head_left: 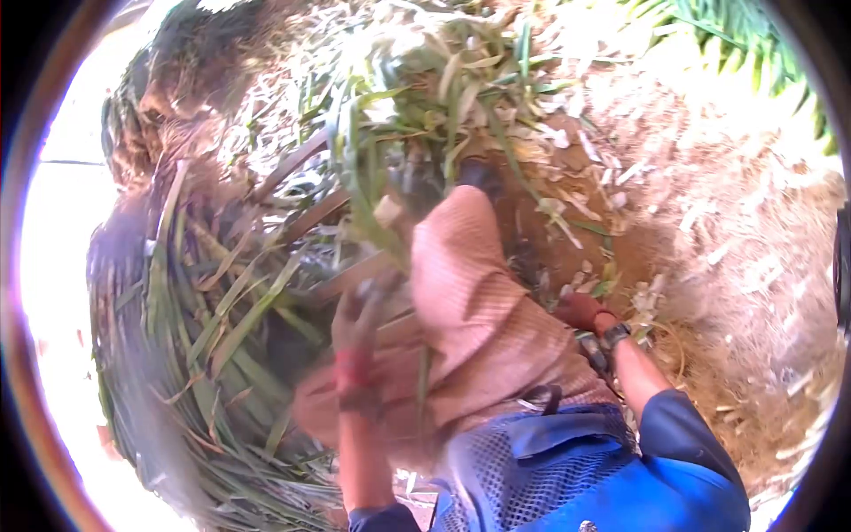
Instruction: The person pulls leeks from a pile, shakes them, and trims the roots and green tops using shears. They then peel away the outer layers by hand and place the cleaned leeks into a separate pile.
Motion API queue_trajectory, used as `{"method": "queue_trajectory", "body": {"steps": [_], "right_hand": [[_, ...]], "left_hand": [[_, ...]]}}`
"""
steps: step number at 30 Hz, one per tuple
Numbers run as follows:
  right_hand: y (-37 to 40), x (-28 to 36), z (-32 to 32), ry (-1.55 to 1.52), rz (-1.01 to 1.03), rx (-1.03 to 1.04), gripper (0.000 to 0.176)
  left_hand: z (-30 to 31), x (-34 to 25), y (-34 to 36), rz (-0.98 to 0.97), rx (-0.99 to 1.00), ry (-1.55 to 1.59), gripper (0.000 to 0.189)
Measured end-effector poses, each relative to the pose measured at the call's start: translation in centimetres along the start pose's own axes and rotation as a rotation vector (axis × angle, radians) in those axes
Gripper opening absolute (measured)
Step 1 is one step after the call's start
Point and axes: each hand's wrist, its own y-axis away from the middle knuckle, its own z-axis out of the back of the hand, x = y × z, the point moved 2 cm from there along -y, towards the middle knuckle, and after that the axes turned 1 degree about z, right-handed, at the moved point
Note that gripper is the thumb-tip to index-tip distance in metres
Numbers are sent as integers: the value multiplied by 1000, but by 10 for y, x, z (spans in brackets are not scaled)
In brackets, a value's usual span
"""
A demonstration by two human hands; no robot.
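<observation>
My left hand (357, 321) is smeared by motion beside my bent leg, next to a heap of long green leek-like leaves (235, 332). A red band circles that wrist; its fingers are too blurred to read. Above it, a blurred strip of green leaf (377, 232) hangs in front of my knee. My right hand (581, 311), with a dark watch on its wrist, is low at my right side near the ground. Its fingers look curled in, and what they hold, if anything, is hidden. A dark object (596, 355) lies between my right forearm and my trousers.
Cut leaves and pale peelings (390, 71) pile up ahead of me. Brown slats (310, 213) stick out at left. Brown soil (576, 230) and stringy root litter (727, 230) cover the right. Green-and-white stalks (745, 44) lie in rows at the far right.
</observation>
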Motion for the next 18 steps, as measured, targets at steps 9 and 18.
{"method": "queue_trajectory", "body": {"steps": [9,18], "right_hand": [[23,-2,18,-285,-323,-123,45],[-81,-11,7,-230,-365,-157,56]], "left_hand": [[-46,27,-184,-130,-39,-267,58],[46,82,-232,-236,190,-1000,25]]}}
